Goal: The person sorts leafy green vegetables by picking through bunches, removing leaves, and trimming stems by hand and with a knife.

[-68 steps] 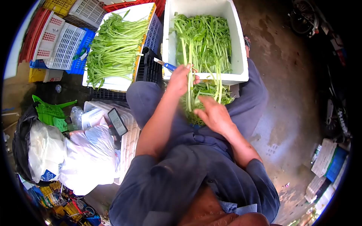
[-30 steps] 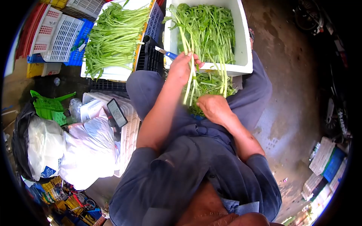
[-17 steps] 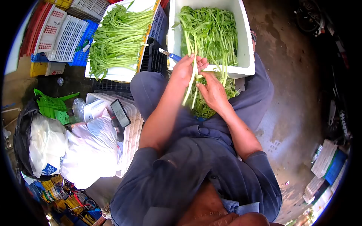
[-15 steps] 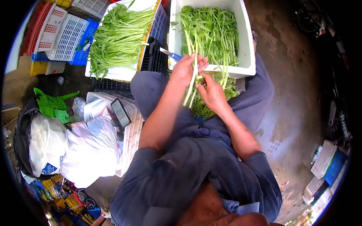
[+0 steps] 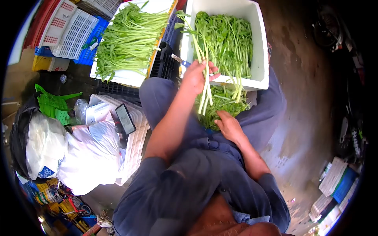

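- Gripping several cut-ended stalks (image 5: pixel 205 88) and a blue-handled knife (image 5: pixel 180 60), our left hand (image 5: pixel 195 77) is out by the near wall of a white foam box (image 5: pixel 258 51); its fingers are closed on both, the forearm slanting forward and inward.
- We bend our right elbow; our right hand (image 5: pixel 231 126) is lower, its fingertips at the loose greens (image 5: pixel 226 103) between our thighs. Whether it pinches any, we cannot tell.
- Our held stalks point their pale ends down towards that pile, leafy tops above the box's near left part.
- More greens (image 5: pixel 226 43) fill much of the box, whose near wall stands between them and our lap.
- On our left, bundled greens (image 5: pixel 132 41) lie on a white slab (image 5: pixel 128 80), beside a black crate (image 5: pixel 167 63).
- Nearer us are a phone (image 5: pixel 125 118), a white crate (image 5: pixel 136 147) and a white bag (image 5: pixel 90 157).
- Brown floor (image 5: pixel 293 118), partly shiny, spreads on our right.
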Demonstrator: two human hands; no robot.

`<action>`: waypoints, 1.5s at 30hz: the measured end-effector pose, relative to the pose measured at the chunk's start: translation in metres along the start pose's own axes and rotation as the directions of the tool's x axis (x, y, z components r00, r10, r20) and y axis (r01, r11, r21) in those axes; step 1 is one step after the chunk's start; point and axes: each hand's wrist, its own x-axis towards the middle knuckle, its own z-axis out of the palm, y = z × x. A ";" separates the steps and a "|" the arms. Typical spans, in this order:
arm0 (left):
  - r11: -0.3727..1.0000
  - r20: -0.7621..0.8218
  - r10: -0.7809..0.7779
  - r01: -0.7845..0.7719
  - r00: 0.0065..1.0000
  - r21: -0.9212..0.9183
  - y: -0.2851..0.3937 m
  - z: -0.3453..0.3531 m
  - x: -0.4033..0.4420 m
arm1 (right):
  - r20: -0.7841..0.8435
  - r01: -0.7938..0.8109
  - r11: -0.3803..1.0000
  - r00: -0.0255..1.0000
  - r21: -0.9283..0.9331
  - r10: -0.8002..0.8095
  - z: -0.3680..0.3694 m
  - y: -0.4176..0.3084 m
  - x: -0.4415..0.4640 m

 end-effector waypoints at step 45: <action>0.966 -0.029 -0.052 0.058 0.998 0.250 -0.028 0.011 -0.018 | 0.373 -0.328 -0.186 0.732 0.926 0.570 -0.059 0.011 0.069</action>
